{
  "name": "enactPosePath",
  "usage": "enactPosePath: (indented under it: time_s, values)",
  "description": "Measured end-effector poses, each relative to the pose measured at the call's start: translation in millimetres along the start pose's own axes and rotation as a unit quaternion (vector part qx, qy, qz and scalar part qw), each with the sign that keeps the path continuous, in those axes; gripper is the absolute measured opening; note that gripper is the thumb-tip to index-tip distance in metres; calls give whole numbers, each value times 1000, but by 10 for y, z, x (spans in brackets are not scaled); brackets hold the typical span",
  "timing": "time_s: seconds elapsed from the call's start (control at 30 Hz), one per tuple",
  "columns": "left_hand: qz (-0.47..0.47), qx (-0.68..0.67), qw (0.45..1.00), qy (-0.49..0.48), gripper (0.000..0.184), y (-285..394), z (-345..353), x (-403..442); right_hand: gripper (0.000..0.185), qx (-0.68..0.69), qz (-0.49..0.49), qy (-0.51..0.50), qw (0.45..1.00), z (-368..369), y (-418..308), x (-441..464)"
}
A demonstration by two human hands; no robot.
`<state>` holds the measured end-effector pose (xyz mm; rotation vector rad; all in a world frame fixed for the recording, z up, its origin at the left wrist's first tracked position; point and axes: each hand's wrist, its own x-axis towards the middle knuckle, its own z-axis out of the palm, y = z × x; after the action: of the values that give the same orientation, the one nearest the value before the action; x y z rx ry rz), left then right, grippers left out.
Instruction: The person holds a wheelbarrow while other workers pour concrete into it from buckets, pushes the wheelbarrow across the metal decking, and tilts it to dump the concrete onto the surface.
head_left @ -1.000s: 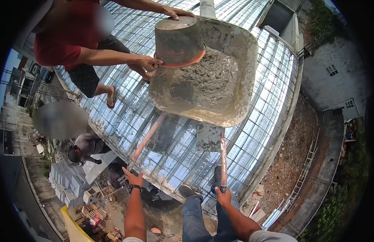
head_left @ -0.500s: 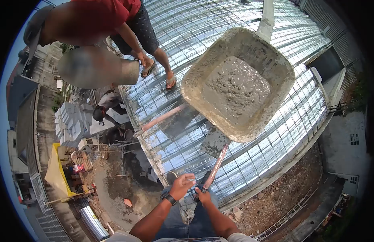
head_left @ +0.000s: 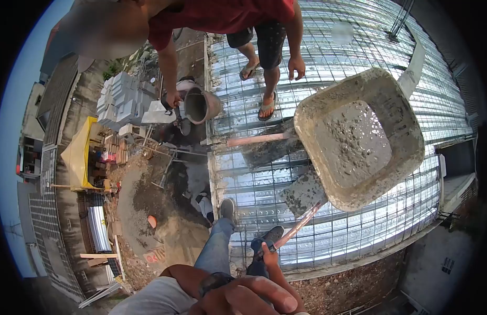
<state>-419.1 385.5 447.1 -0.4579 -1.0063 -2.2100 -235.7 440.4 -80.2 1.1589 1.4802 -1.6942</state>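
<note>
Wheelbarrow of wet mix on metal decking, one handle held

Item one: wheelbarrow. Stood on the decking, ahead of the wearer and to the right, handles toward the near side. I logged its tray as holding wet grey mix, with splashes dried along the walls.

Item two: right hand. Fingers clamped round the end of the right handle, a reddish bar.

Item three: left hand. Close to the lens, over the lap side, well apart from the wheelbarrow; dark watch at the wrist. I saw the fingers lying side by side and bent, but on my feed could not tell how far they closed.

Item four: left handle. Reddish, with no hand on it.

Item five: co-worker in a red shirt, bent over the deck edge in flip-flops. One hand was at the rim of a bucket, tilted with its mouth showing; I could not tell how it gripped. The other hung beside the shorts.

Item six: below the edge, I noted pale blocks, stacked, and a yellow-edged tarp.
</note>
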Motion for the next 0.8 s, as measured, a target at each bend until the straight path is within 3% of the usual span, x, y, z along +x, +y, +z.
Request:
enactPosePath:
  time_s: [0.07,0.17,0.3,0.37,0.43,0.63,0.8]
  values:
    - [26,-53,998,9,18,-68,-125,99,37,-9,15,4,1000,30,-41,30]
    - [-63,-135,988,-38,29,19,-785,166,37,-2,58,0,998,40,-228,-167]
    - [-276,54,958,-49,34,118,-1643,4,38,-8,112,-9,994,-66,-276,-225]
    - [-379,37,925,-19,40,196,-1936,-181,38,-7,134,-6,991,-88,-329,-177]
    - [-408,86,909,-25,45,326,-2106,-225,38,-16,146,-3,989,-34,-392,-150]
    - [-362,188,913,19,49,424,-2573,-357,39,-25,160,10,987,128,-414,-153]
    - [-381,274,883,33,50,404,-2977,-439,40,-12,161,14,987,228,-359,-158]
